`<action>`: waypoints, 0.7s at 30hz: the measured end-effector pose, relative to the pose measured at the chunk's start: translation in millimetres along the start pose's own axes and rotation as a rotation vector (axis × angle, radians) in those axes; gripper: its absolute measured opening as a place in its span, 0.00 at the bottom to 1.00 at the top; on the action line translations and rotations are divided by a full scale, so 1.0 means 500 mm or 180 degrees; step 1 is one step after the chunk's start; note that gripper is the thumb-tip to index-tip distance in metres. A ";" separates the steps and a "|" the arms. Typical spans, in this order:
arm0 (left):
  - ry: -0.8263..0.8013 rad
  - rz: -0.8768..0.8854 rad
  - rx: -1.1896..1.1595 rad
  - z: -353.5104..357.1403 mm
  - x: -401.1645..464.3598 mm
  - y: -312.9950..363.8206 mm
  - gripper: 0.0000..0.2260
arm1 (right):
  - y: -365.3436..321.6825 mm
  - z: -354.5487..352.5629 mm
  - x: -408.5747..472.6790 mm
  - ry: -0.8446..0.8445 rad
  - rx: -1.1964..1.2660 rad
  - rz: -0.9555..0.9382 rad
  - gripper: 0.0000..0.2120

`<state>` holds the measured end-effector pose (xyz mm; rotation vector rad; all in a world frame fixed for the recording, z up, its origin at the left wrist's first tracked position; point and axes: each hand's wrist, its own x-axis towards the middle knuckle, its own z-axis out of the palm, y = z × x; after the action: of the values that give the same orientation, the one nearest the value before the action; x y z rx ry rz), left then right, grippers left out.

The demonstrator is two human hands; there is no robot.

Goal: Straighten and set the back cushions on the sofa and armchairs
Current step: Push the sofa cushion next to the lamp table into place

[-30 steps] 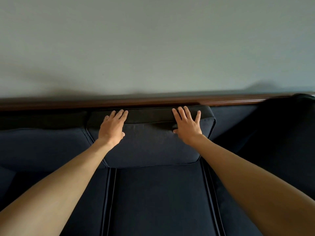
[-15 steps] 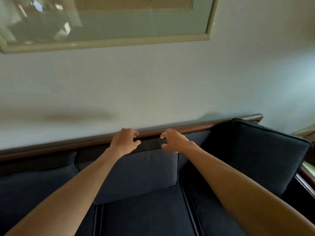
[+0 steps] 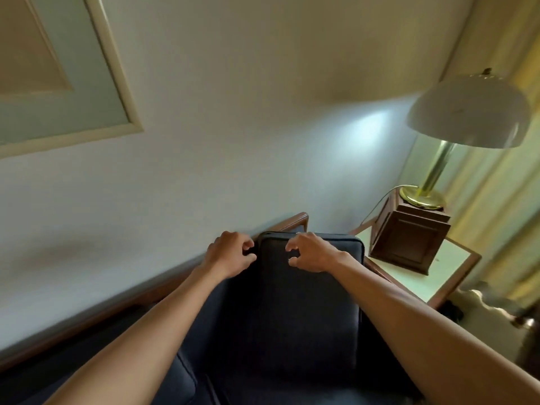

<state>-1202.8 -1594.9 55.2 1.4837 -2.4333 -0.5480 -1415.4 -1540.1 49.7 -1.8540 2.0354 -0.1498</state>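
Observation:
A dark blue back cushion (image 3: 306, 305) stands upright at the right end of the sofa, leaning against the wooden back rail (image 3: 293, 222). My left hand (image 3: 230, 254) hovers at the cushion's top left corner, fingers half curled, fingertips at its edge. My right hand (image 3: 309, 252) is in front of the cushion's top edge, thumb and fingers curled but apart, holding nothing. A second dark blue cushion (image 3: 178, 378) shows partly at lower left under my left forearm.
A side table (image 3: 409, 285) stands right of the sofa and carries a brass lamp (image 3: 467, 118) on a dark wooden box (image 3: 409, 244). A framed picture (image 3: 58, 83) hangs on the wall at upper left. Curtains (image 3: 502, 217) fill the right edge.
My view has swung right from the middle cushion to the right-end cushion. Both hands left the middle cushion's top, curled, and moved over to the end cushion's top.

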 end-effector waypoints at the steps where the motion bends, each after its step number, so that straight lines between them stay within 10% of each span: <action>1: -0.0019 0.0033 -0.0008 0.037 0.042 0.032 0.14 | 0.065 -0.003 0.019 0.0023 -0.0016 0.0067 0.20; 10: -0.0380 -0.0081 0.0179 0.360 0.296 0.190 0.27 | 0.484 0.040 0.167 0.0070 -0.0486 0.0274 0.35; 21: -0.0641 -0.0317 0.0592 0.492 0.340 0.202 0.48 | 0.589 0.086 0.189 -0.0522 -0.0322 0.0068 0.47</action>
<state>-1456.9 -1657.3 -121.4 1.7070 -2.6371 -0.5264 -1681.7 -1588.4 -106.2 -1.8374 1.9820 0.1094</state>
